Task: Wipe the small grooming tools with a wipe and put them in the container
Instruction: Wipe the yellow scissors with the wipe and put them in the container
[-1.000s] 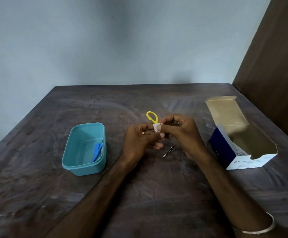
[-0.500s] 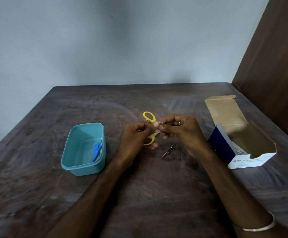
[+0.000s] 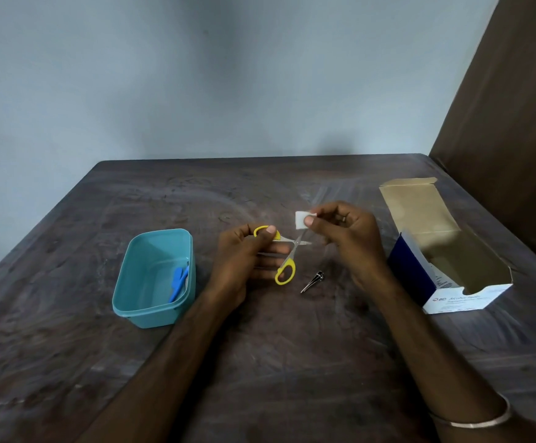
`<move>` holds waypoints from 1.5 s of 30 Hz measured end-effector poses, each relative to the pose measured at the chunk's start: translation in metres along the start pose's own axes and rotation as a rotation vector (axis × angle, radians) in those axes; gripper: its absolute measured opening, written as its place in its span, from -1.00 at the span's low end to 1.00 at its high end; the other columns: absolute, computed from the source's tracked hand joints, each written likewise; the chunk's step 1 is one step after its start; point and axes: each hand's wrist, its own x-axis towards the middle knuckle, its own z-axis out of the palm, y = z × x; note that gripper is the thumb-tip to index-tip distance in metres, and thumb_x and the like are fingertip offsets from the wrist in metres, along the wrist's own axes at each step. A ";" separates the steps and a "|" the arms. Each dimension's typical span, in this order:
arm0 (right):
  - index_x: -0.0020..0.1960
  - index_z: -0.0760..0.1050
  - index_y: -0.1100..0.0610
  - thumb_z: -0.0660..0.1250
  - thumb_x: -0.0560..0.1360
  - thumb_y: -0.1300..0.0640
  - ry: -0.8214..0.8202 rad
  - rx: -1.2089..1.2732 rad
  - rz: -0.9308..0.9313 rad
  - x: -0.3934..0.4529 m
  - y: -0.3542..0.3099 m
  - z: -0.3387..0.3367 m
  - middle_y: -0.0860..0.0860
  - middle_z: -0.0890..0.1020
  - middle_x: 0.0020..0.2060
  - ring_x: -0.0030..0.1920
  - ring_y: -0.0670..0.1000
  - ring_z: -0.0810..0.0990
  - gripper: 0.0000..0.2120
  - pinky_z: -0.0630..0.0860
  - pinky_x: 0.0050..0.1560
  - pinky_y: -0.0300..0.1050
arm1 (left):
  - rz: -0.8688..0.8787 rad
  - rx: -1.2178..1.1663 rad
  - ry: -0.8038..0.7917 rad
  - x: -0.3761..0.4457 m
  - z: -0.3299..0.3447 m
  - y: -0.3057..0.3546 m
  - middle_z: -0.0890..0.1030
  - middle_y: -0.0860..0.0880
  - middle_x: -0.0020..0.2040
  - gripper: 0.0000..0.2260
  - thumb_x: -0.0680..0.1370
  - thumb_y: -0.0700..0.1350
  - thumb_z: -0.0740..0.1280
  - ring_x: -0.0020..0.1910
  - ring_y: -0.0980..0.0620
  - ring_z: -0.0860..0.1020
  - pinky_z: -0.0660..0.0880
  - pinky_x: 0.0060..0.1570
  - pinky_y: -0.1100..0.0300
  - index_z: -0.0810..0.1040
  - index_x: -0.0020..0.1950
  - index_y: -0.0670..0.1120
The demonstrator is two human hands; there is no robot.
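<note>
My left hand (image 3: 244, 263) grips small scissors with yellow handles (image 3: 285, 271) by one handle loop; the blades are spread apart. Just to the right, my right hand (image 3: 348, 238) pinches a small white wipe (image 3: 301, 220) between thumb and forefinger, right above one blade tip. A small metal cone-shaped tool (image 3: 314, 281) lies on the table below the scissors. The teal container (image 3: 151, 279) sits to the left and holds a blue tool (image 3: 178, 282).
An open blue-and-white cardboard box of alcohol swabs (image 3: 445, 266) lies at the right on the dark wooden table (image 3: 260, 362). A brown panel rises at the far right. A pale wall stands behind the table.
The scissors have swung open, with one yellow handle now hanging low. My right hand has lifted the wipe up and to the right, off the blades.
</note>
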 end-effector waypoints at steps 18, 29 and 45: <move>-0.17 0.63 0.03 0.50 0.42 0.09 -0.019 -0.292 -0.058 -0.009 0.021 0.020 -0.04 0.67 -0.34 -0.35 -0.11 0.62 -0.94 0.55 -0.35 -0.10 | 0.257 -0.139 0.230 -0.006 0.020 -0.006 0.70 -0.26 -0.11 -0.90 0.63 -0.16 0.30 -0.19 -0.18 0.71 0.66 -0.25 0.06 0.47 0.03 -0.18; -0.18 0.62 0.03 0.42 0.46 0.02 0.065 -0.501 -0.124 -0.015 0.019 0.027 -0.09 0.66 -0.36 -0.32 -0.16 0.62 -0.90 0.60 -0.28 -0.03 | 0.363 -0.049 0.253 -0.011 0.028 -0.015 0.72 -0.14 -0.04 -0.83 0.62 -0.15 0.30 -0.06 -0.06 0.71 0.66 -0.13 0.08 0.47 0.13 -0.24; -0.12 0.58 0.03 0.43 0.41 0.15 0.027 -0.536 -0.182 -0.021 0.016 0.032 -0.09 0.65 -0.30 -0.28 -0.14 0.63 -0.93 0.62 -0.27 -0.10 | 0.366 -0.087 0.244 -0.016 0.030 -0.012 0.70 -0.16 0.00 -0.86 0.64 -0.15 0.28 -0.02 -0.01 0.71 0.62 -0.19 0.19 0.46 0.13 -0.19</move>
